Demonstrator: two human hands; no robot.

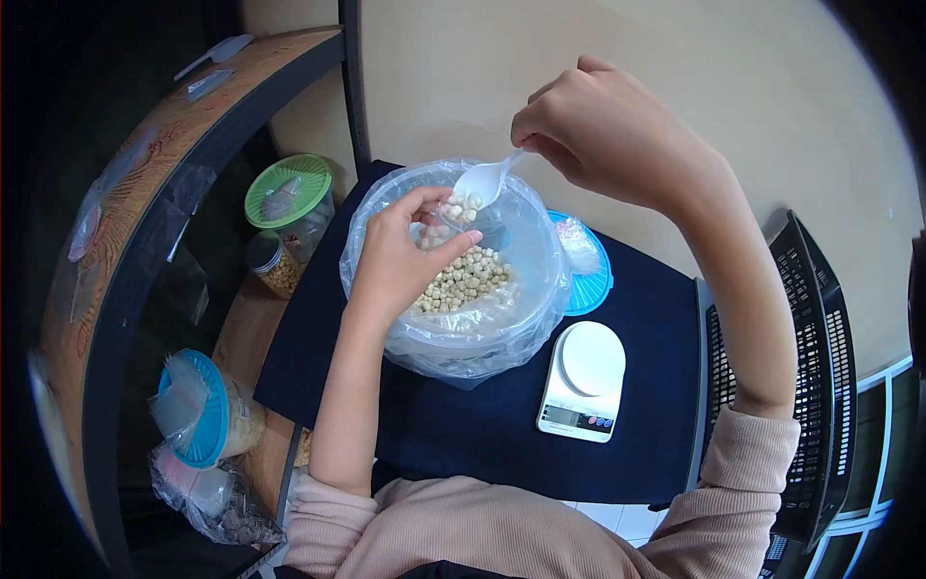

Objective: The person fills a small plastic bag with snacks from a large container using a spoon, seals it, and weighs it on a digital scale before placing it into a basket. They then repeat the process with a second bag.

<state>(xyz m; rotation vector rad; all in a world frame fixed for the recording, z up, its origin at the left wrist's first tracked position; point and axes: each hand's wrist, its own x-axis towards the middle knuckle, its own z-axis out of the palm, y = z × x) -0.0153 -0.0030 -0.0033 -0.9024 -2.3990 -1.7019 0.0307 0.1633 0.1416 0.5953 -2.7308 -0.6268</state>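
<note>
My right hand (584, 130) is closed around the handle of a white plastic scoop (492, 179), tilted downward with several pale round pieces in its bowl. Below the scoop's tip, my left hand (395, 246) pinches a small clear plastic bag (446, 220) that has a few of the pieces in it. Both hands are over a wide tub lined with a clear plastic bag (540, 261). Inside that liner lies a heap of pale round pieces (468, 283), partly covered by my left hand.
A white kitchen scale (591, 362) sits on the dark cloth (646, 425), right of the tub. Behind it is a blue lid (590, 287) with small bags on it. Lidded jars (289, 193) stand at left beneath a wooden shelf (145, 183). Black crates (810, 386) are at right.
</note>
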